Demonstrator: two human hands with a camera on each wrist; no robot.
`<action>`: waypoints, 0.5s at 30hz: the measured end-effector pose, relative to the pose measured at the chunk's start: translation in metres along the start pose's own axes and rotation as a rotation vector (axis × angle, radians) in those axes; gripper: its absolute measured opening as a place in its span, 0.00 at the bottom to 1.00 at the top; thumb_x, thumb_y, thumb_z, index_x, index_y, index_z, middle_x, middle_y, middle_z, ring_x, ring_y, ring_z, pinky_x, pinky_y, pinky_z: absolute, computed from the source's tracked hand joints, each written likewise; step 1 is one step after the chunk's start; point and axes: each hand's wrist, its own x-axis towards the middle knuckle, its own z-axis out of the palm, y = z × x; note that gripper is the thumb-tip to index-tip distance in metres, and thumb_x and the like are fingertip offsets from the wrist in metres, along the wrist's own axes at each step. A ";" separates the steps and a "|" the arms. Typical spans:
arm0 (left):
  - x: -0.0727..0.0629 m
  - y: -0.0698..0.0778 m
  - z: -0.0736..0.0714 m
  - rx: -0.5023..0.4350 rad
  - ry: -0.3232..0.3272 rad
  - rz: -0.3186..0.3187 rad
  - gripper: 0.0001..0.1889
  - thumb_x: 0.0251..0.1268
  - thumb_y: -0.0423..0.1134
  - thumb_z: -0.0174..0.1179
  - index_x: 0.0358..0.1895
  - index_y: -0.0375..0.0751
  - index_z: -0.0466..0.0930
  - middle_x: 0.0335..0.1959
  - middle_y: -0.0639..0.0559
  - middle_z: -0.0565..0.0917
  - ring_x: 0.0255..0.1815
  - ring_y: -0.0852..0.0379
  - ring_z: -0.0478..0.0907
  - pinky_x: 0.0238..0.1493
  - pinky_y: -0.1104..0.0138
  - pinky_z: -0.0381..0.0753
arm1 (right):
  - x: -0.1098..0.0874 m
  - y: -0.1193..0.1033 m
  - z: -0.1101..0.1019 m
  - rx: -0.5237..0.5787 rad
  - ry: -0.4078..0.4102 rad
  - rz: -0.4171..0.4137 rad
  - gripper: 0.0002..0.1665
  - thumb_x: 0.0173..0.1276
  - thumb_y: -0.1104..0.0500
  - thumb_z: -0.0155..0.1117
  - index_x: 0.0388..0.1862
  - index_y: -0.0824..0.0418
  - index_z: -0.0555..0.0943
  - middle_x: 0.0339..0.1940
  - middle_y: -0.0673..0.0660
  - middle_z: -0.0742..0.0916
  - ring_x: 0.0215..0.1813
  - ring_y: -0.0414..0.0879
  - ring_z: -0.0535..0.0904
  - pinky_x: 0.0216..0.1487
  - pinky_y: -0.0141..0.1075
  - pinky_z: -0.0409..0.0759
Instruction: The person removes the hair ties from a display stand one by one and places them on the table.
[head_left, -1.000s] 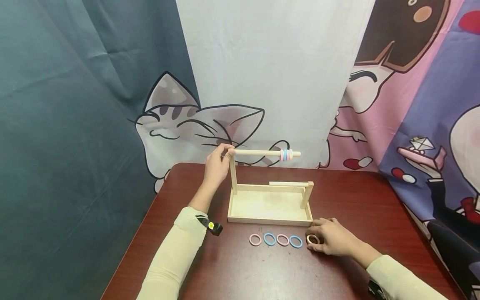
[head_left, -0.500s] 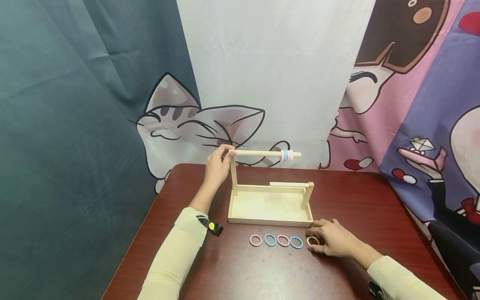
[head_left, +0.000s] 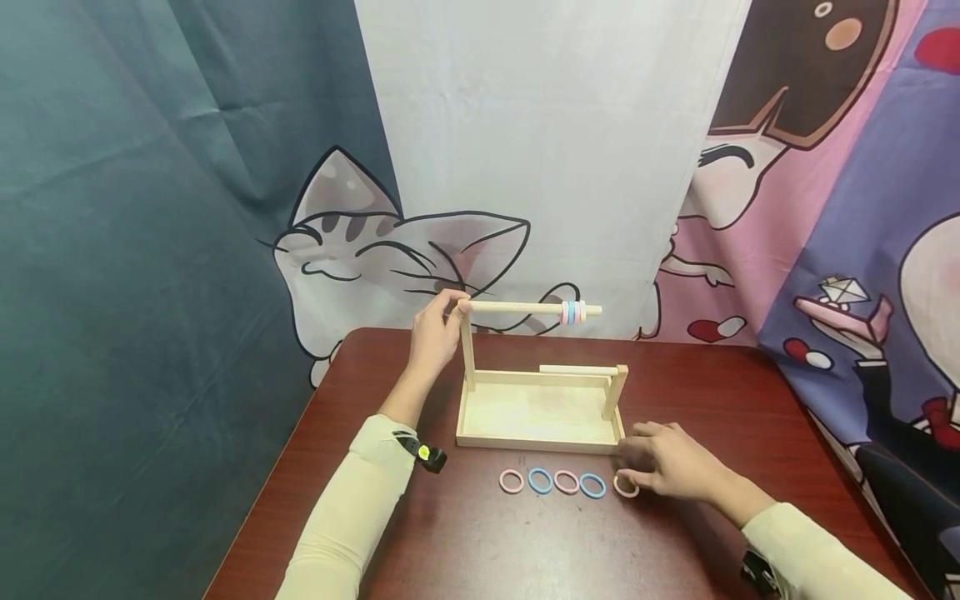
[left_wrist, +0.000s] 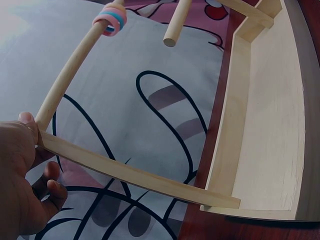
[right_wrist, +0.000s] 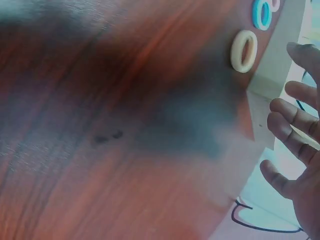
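Five rings (head_left: 557, 479) lie flat in a row on the red-brown table (head_left: 457, 542), along the front of a wooden tray (head_left: 540, 445): left to right pink, blue, pink, blue, then the cream ring (right_wrist: 236, 52). My right hand (head_left: 675, 462) hangs just above the cream ring, its fingers loosely spread and holding nothing; my right wrist view shows a gap between them and it. My left hand (head_left: 437, 329) pinches the top of the tall post (head_left: 468, 358) at the tray's left end. From there a rod (head_left: 517, 307) runs rightward, with a stack (head_left: 572, 312) of pink, blue and cream rings near its free tip. A short post (head_left: 613, 396) at the tray's right end bears a second rod (head_left: 577, 370), pointing left. Behind hangs cloth (head_left: 341, 250) printed with a cartoon cat.
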 end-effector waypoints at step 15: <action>0.000 0.000 0.001 -0.012 0.001 -0.006 0.18 0.78 0.56 0.62 0.58 0.51 0.87 0.46 0.46 0.92 0.43 0.44 0.88 0.53 0.46 0.87 | 0.026 0.023 -0.030 0.082 0.172 -0.077 0.18 0.55 0.55 0.91 0.42 0.53 0.91 0.30 0.47 0.83 0.26 0.30 0.70 0.31 0.29 0.74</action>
